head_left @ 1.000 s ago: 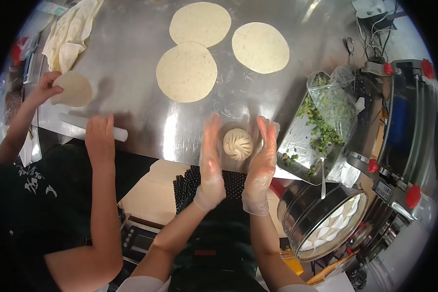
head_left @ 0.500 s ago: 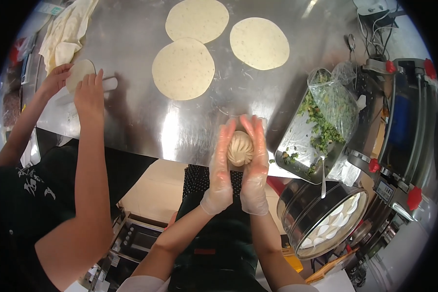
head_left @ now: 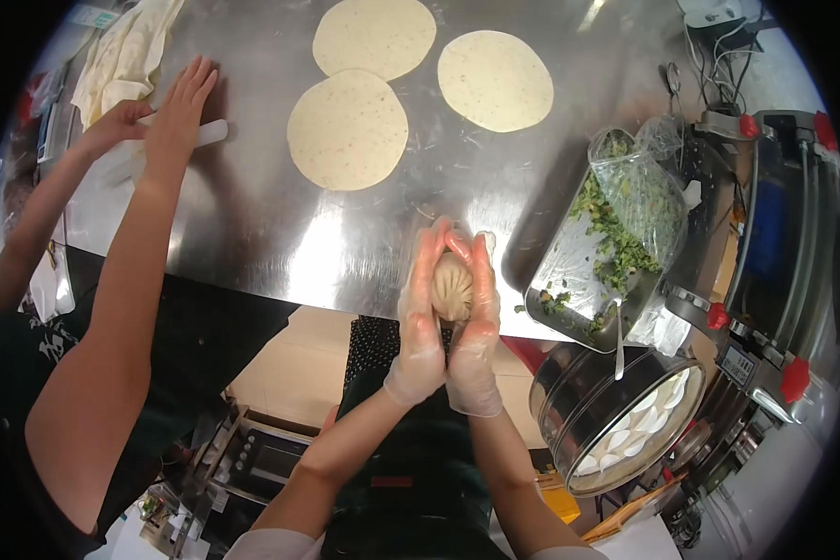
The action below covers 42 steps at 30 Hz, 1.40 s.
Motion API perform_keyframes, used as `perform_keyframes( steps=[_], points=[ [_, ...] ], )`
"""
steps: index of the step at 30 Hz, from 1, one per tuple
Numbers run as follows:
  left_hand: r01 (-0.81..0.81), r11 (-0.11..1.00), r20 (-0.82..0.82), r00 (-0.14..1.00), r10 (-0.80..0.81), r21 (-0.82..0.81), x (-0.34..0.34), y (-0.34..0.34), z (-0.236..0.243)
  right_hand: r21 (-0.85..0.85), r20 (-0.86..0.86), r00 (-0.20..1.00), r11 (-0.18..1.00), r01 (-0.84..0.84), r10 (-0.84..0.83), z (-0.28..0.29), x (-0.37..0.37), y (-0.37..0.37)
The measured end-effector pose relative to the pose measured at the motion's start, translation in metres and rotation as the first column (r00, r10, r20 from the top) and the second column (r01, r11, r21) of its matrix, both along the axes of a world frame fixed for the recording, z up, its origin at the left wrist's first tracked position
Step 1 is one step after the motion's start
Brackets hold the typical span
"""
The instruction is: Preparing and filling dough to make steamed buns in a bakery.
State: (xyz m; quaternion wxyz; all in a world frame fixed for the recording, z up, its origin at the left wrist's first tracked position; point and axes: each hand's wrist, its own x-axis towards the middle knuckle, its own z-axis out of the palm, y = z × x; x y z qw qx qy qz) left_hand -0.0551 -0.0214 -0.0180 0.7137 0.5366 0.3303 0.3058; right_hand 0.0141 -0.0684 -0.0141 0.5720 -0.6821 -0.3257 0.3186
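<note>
A pleated round bun (head_left: 453, 288) sits between my two hands at the table's front edge, its folds facing up. My left hand (head_left: 422, 303), in a clear plastic glove, presses along the bun's left side. Against its right side lies my right hand (head_left: 477, 322), gloved the same way. The fingertips of both hands come together beyond the bun, so the palms cup it. Farther out on the steel table lie three flat round dough sheets: one near (head_left: 347, 130), one far (head_left: 374, 37) overlapping it, and one at the right (head_left: 495, 80).
To the right stands a metal tray (head_left: 543, 315) of chopped green filling, partly under plastic film, with a spoon (head_left: 619, 341). Below it is a round steamer (head_left: 569, 411) holding white pieces. At left, a co-worker's hands (head_left: 173, 117) work over a white rolling pin (head_left: 213, 132), near a crumpled cloth (head_left: 121, 70).
My hands have drawn closer together around the bun and shifted slightly left. The co-worker's right hand has moved forward over the rolling pin, and the dough round there is now hidden.
</note>
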Motion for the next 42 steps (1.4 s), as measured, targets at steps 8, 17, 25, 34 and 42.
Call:
perform_keyframes(
  steps=[8, 17, 25, 34, 42],
  points=[
    [-0.001, 0.999, 0.005, 1.0, 0.001, -0.049, 0.0, -0.006, 0.011, -0.045, -0.041, 0.999, 0.999, 0.015, -0.017, -0.005, -0.003, -0.002],
    [0.016, 0.999, 0.049, 0.999, -0.014, -0.046, -0.003, -0.008, -0.002, -0.008, -0.056, 0.998, 1.0, 0.008, -0.008, -0.002, 0.002, 0.003],
    [0.016, 0.998, 0.029, 0.999, -0.014, -0.057, -0.003, -0.006, 0.0, -0.013, -0.115, 0.992, 0.999, 0.047, -0.048, 0.001, -0.006, -0.003],
    [0.017, 0.999, -0.005, 1.0, -0.017, -0.044, -0.002, -0.01, 0.006, -0.083, -0.197, 0.978, 0.995, 0.052, -0.067, 0.001, -0.003, -0.006],
    [0.001, 0.997, 0.054, 0.999, 0.003, -0.072, -0.001, -0.011, 0.0, -0.097, -0.306, 0.944, 0.99, 0.099, -0.125, 0.002, -0.008, -0.005]
  ],
)
